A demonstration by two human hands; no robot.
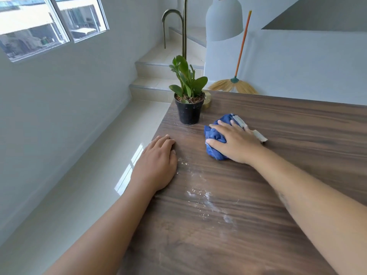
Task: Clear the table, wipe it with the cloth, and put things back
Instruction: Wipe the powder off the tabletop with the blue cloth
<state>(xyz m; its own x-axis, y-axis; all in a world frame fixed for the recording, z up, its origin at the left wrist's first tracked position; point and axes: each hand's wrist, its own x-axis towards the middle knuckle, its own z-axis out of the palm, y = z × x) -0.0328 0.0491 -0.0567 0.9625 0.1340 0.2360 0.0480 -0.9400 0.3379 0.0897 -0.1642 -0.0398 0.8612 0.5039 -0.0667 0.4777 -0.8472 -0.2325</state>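
A bunched blue cloth (pixel 218 132) with a pale trim lies on the dark wooden table (pixel 278 175). My right hand (pixel 236 143) presses down on it with fingers spread over the top. My left hand (pixel 156 163) rests flat on the table's left edge and holds nothing. White dust (pixel 208 197) streaks the wood between my arms. A green plant in a black pot (pixel 189 111) stands at the far left corner, just left of the cloth.
A small gold round object (pixel 207 100) sits behind the pot. A white lamp shade (pixel 223 18) hangs over the far edge. A broom (pixel 236 80) leans on the wall behind. Pale floor tiles and stairs (pixel 158 76) lie to the left.
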